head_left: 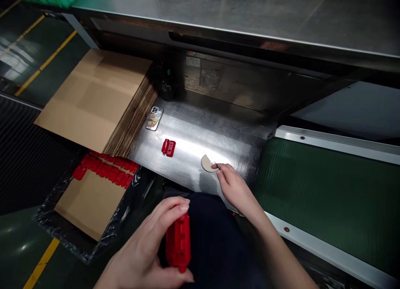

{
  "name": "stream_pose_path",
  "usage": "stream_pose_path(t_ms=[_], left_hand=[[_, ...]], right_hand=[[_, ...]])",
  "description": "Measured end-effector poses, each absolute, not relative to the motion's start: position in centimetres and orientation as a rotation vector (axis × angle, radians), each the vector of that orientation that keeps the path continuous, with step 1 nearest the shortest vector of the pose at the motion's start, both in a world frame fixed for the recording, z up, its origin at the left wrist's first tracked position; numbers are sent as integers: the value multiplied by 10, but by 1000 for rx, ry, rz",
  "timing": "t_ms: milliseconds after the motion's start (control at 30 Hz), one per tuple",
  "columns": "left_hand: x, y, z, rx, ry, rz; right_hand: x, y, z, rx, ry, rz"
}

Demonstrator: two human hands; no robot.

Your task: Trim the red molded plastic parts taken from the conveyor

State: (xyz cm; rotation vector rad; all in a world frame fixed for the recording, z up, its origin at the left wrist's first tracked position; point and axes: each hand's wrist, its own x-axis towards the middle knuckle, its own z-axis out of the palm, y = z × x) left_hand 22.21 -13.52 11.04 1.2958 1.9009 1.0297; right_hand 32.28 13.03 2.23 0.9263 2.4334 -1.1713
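Left hand (146, 249), at 7 o'clock in the view: grip closed round a red plastic part (178, 243), thumb under, fingers curled over the top end. Held upright over the lap, close to the body, ribbed face turned toward the person, probably so it can be looked over.

Right hand (234, 187), near centre, reaching out to the steel surface (193, 134). Finger and thumb pinched on a thin dark blade or pick, too small to name. Its tip touches a tan half-round disc (206, 163) lying flat on the metal. Disc sits at the near edge, within easy reach.

At 10 o'clock of the disc, a small red two-piece part (168, 147) lies alone on the surface. Further along, a phone (154, 118) in a patterned case, parked beside a stack of flat cardboard sheets (93, 97).

At 8 o'clock, a lined carton (87, 205) with red parts in a row (104, 168) along its far side, on a cardboard layer.

At 3 o'clock, a green conveyor belt (328, 197).
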Motion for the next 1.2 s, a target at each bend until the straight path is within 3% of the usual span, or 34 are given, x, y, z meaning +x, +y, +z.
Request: stream_pose_path(t_ms=[133,267,467,700,900,1067,1200], left_hand=[[223,-138,99,1203,1990,985],[229,-144,85,974,1944,1313],[226,-143,70,422,1721,1558],[213,-158,58,185,1194,1564],[202,-198,59,42,1144,1732],[176,-214,62,-31,1284,2022],[149,-222,69,-18,1420,2184]], right_hand=[[325,135,-56,1223,2334,-834],[339,122,-101,1345,2304,-702],[331,114,-114,1388,2491,-605],[273,116,-124,1265,2497,-811],[261,98,-85,1155,2292,-1250],[249,31,7,767,2035,-1783],[230,-32,78,521,2152,-1916]])
